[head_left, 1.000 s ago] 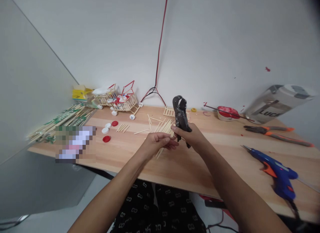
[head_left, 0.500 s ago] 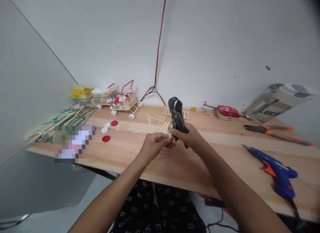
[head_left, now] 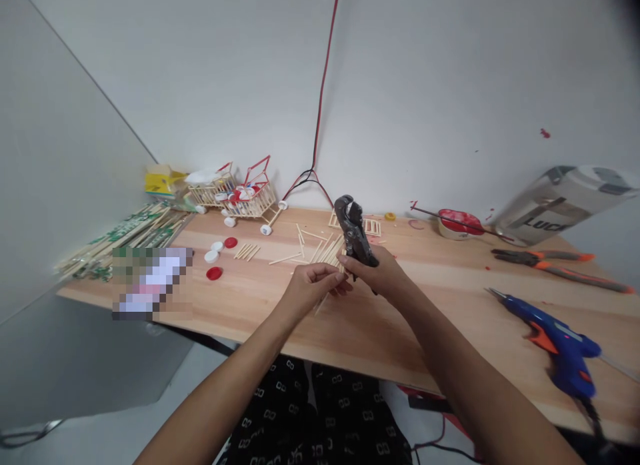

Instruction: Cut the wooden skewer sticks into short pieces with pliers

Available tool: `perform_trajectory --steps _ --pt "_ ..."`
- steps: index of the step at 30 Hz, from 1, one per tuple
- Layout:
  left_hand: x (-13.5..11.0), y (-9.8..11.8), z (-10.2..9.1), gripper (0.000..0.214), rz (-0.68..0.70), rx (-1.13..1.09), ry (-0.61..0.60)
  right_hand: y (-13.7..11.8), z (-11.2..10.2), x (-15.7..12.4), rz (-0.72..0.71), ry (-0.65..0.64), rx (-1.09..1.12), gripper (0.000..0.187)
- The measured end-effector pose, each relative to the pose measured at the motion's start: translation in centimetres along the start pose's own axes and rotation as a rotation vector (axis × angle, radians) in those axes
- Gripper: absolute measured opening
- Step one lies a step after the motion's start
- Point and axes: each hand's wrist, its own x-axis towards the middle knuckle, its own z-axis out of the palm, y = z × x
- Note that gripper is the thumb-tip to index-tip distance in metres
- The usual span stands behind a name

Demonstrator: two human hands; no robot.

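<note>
My right hand (head_left: pixel 375 270) is wrapped round the handles of a black plier-like hand tool (head_left: pixel 354 232), its head pointing up and away from me. Close beside it, my left hand (head_left: pixel 323 278) is closed in a pinch on a thin wooden stick (head_left: pixel 343 264), partly hidden by the fingers. Several loose thin sticks (head_left: pixel 327 250) lie on the table just beyond both hands. A small ladder-like stick frame (head_left: pixel 371 227) rests behind the tool, partly covered by it.
Left stand stick-built carts (head_left: pixel 255 202), bottle caps (head_left: pixel 214 273), short sticks (head_left: pixel 247 252), bundled skewers (head_left: pixel 135 235) and a blurred-out flat object (head_left: pixel 155 285). Right lie a blue glue gun (head_left: pixel 550 335), pliers (head_left: pixel 560 260), a red-filled tub (head_left: pixel 457 224) and a clear container (head_left: pixel 555 212).
The view has shifted slightly. The black tool's head has tipped a little to the left; both hands keep nearly the same place and grip.
</note>
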Motion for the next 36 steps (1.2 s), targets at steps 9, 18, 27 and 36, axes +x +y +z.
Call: perform_trajectory --steps 9,18,27,36 --pt "0.0 -0.4 0.2 0.022 0.024 0.065 0.122 0.0 0.4 0.0 -0.036 0.000 -0.090 0.014" --pt "-0.1 1.2 -3.5 0.021 0.025 0.245 0.254 0.8 -1.6 0.5 0.019 0.008 -0.273 0.022" --pt "0.7 2.4 -10.6 0.010 0.116 1.047 0.483 1.5 -2.6 0.8 0.213 -0.022 -0.734 0.022" --pt "0.0 1.3 -10.0 0.009 0.301 1.232 0.390 2.7 -3.1 0.9 0.271 -0.012 -0.829 0.020"
